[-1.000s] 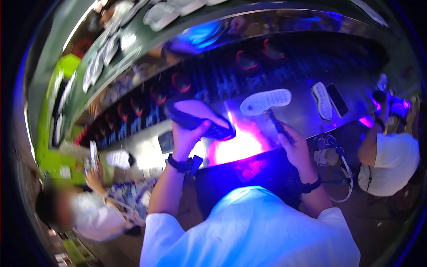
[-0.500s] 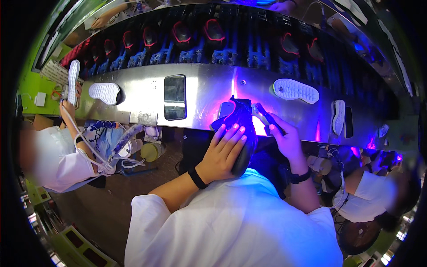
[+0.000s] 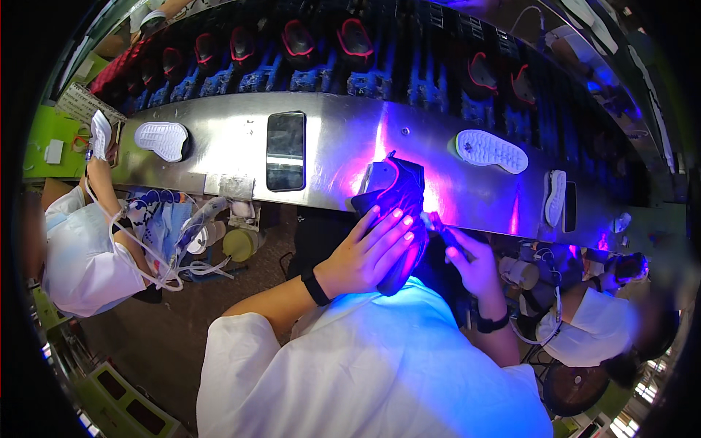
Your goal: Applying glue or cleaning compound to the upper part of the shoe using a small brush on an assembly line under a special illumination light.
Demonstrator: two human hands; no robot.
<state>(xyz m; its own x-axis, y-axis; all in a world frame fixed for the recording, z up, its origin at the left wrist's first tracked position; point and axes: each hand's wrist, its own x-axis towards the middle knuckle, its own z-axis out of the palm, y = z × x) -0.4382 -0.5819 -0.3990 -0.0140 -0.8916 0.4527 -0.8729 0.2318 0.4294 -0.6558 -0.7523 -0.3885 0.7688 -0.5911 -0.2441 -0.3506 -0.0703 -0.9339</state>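
A dark shoe upper (image 3: 403,191) with a red-lit line along its edge is held over the near edge of the bench, under blue-purple light. My left hand (image 3: 369,252) lies across it, fingers over its side and holding it against my body. My right hand (image 3: 469,257) grips a dark-handled brush (image 3: 442,228), its pale tip at the right side of the upper. The fine detail of the tip is lost in the glare. Beyond my hands, a white sole (image 3: 491,151) lies on the bench to the right.
On the metal bench (image 3: 226,139) lie a phone (image 3: 285,151), another white sole (image 3: 162,141) and a narrow sole (image 3: 555,198) beside a second dark phone. Behind runs a rack (image 3: 409,80) with several red-edged dark uppers. Co-workers sit left and right; the left one holds a sole.
My right hand and the brush have come down nearer to me, from the upper's far end to its right side. The upper has turned slightly, showing more of that side.
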